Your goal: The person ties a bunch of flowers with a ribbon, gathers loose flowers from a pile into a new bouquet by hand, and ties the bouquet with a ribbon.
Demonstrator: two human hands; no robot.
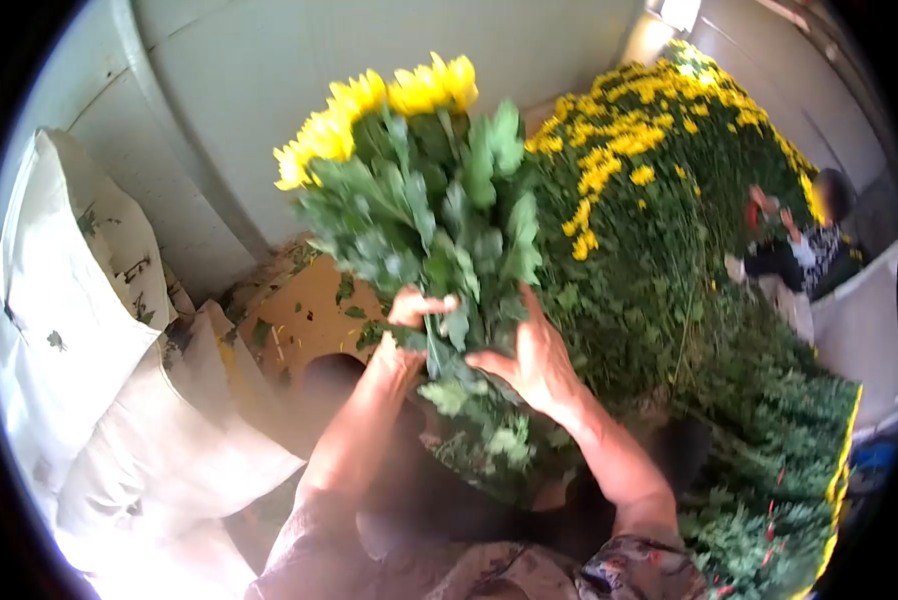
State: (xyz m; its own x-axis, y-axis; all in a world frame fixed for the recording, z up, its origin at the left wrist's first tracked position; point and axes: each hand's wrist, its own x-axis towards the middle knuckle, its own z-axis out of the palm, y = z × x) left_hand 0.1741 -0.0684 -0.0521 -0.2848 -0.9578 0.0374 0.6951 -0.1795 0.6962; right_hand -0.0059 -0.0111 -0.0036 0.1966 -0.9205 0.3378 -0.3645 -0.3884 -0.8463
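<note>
A bunch of yellow chrysanthemums (409,190) stands upright in front of me, its blooms at the top left and broad green leaves below. My left hand (414,325) is closed around the stems from the left, with the thumb across the leaves. From the right, my right hand (531,362) wraps the same bunch, its fingers partly hidden behind the foliage. Lower leaves (484,425) hang beneath both hands, over my lap. The stem ends cannot be made out.
A large heap of yellow chrysanthemums (649,220) rises at the right. More stacked greenery (759,500) lies lower right. Another person (809,240) sits beyond the heap. White sacks (79,290) stand at left; leaf scraps litter the cardboard (314,310) near the wall (269,100).
</note>
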